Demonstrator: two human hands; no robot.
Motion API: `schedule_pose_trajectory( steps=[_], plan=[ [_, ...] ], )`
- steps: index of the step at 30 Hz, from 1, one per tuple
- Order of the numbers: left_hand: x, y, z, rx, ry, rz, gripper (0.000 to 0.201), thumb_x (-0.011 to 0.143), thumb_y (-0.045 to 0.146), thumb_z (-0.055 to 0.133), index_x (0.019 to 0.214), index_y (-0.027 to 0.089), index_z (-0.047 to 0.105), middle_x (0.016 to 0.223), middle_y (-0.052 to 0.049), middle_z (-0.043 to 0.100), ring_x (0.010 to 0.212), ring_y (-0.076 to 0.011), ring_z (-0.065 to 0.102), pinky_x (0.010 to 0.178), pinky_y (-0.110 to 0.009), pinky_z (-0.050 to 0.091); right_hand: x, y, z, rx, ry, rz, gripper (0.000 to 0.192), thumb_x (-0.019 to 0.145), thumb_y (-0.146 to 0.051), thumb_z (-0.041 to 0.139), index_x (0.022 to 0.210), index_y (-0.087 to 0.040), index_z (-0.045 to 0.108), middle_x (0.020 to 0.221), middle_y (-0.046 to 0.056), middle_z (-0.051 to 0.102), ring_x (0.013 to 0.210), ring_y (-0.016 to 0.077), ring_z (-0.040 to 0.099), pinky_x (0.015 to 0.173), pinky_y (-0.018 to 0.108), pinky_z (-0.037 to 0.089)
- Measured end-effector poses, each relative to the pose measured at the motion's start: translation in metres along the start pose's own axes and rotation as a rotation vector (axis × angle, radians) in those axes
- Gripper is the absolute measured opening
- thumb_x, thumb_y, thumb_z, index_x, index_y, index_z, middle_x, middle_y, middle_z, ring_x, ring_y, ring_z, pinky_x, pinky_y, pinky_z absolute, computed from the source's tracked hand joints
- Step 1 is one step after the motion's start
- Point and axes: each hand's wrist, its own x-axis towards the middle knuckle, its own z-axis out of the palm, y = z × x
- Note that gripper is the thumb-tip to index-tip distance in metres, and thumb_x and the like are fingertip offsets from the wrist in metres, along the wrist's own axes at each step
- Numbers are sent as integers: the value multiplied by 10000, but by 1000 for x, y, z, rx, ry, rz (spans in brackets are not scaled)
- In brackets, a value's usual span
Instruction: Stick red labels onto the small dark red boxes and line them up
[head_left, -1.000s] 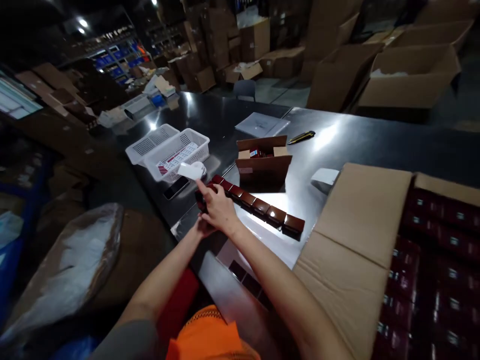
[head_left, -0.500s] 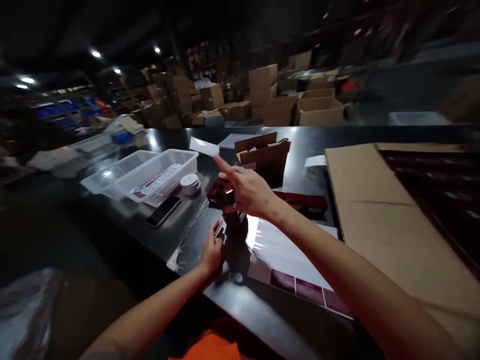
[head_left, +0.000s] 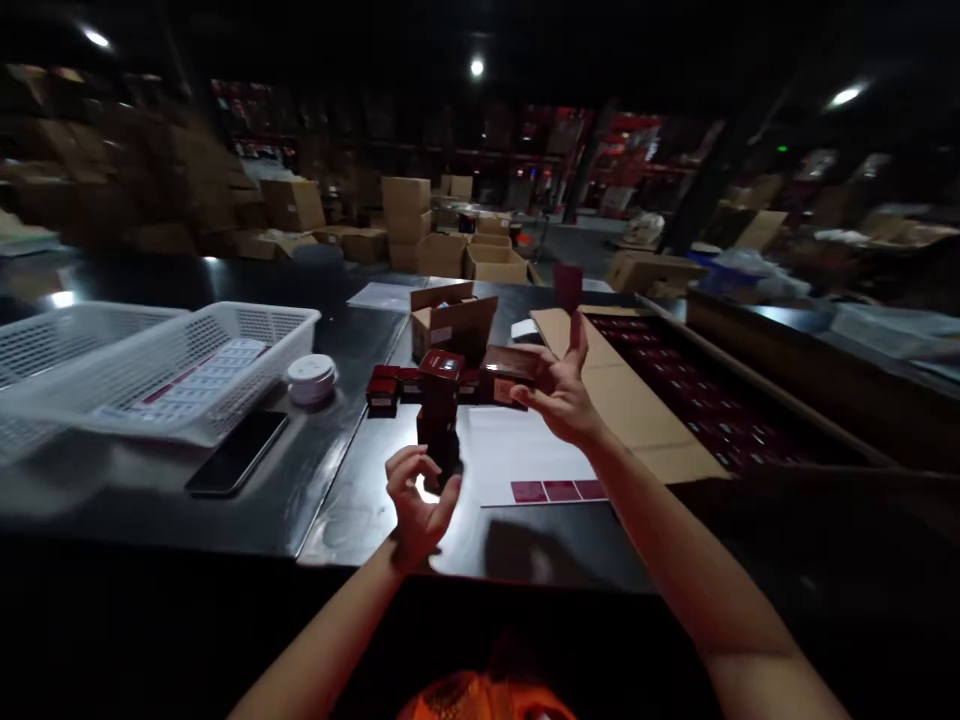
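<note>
At far left I see 2 white mesh baskets [head_left: 187,385], a black phone [head_left: 236,452] and a white tape roll [head_left: 310,378] on the dark table [head_left: 352,505]. My left hand [head_left: 417,508] is raised above the table edge, fingers curled and empty. Just beyond it stands a small stack of maroon boxes [head_left: 439,405], with a short row of boxes [head_left: 394,385] behind it. My right hand [head_left: 564,392] is lifted beside the stack, fingers spread; it appears to grasp nothing, though dim light limits certainty. The open carton [head_left: 679,385] at right holds many boxes, so I judge most remain unprocessed.
</note>
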Motion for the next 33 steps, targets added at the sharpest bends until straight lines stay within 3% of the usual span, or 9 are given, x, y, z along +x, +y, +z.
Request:
schedule_pose_trajectory(
  steps=[2, 4, 9, 15, 19, 23, 27, 30, 33],
  plan=[
    [13, 20, 11, -33, -126, 111, 687, 750, 240, 803, 1296, 307, 392, 1228, -65, 518, 808, -121, 617, 624, -263, 535, -30, 3, -6, 116, 40, 86, 688, 772, -442, 809, 1371, -312, 496, 1165, 53, 651, 922, 190, 697, 798, 337, 627],
    [29, 35, 27, -2, -275, 122, 787, 756, 275, 820, 1404, 282, 372, 1281, -114, 519, 948, -176, 627, 660, -278, 565, -55, 11, -12, 219, 62, 161, 803, 693, -413, 874, 1382, -323, 470, 1106, 33, 646, 874, 173, 692, 771, 328, 626],
    [50, 31, 68, 8, -620, -14, 955, 702, 438, 871, 1487, 279, 350, 1319, -139, 586, 982, -200, 637, 683, -276, 580, -81, 39, -27, 350, 107, 213, 1234, 604, -402, 926, 1551, -320, 138, 1041, 44, 664, 942, 220, 701, 845, 407, 599],
    [40, 0, 91, -51, -707, -170, 821, 698, 404, 874, 1405, 259, 483, 1256, -123, 660, 986, -211, 673, 704, -283, 583, -77, 64, -35, 415, 91, 142, 1446, 627, -395, 923, 1532, -377, -205, 1095, 54, 652, 1032, 241, 696, 860, 413, 588],
    [25, -13, 95, -108, -716, -333, 682, 694, 376, 872, 1296, 243, 581, 1220, -109, 685, 1052, -248, 684, 791, -337, 600, -81, 76, -30, 464, 76, 84, 1396, 700, -379, 880, 1517, -402, -252, 1119, 46, 659, 1098, 245, 683, 901, 432, 576],
    [13, -19, 92, -174, -657, -376, 464, 723, 311, 845, 1124, 228, 625, 1273, -121, 675, 1223, -284, 634, 1024, -451, 534, -92, 81, -40, 260, 106, 29, 1253, 720, -424, 861, 1547, -416, -81, 1264, 83, 587, 1376, 278, 492, 1086, 527, 458],
    [13, -18, 84, -237, -605, -366, 481, 662, 239, 852, 1035, 235, 549, 1197, -98, 700, 1244, -277, 626, 1078, -479, 496, -97, 75, -68, -181, 466, -37, 992, 685, -641, 805, 1448, -410, 216, 1502, 103, 308, 1455, 316, 350, 1146, 584, 380],
    [19, -15, 79, -104, -587, -350, 426, 646, 175, 772, 1015, 227, 568, 1047, -53, 686, 1067, -230, 680, 922, -377, 565, -98, 68, -75, -322, 652, 76, 693, 723, -634, 775, 1255, -347, 435, 1420, 97, 423, 1393, 302, 438, 1125, 542, 428],
    [23, -11, 78, 60, -599, -220, 439, 596, 94, 681, 1009, 229, 626, 981, -17, 649, 928, -185, 645, 796, -299, 545, -100, 62, -64, -103, 664, 190, 436, 738, -515, 818, 1032, -298, 581, 1137, 55, 640, 1123, 254, 648, 1043, 470, 513]
  ],
)
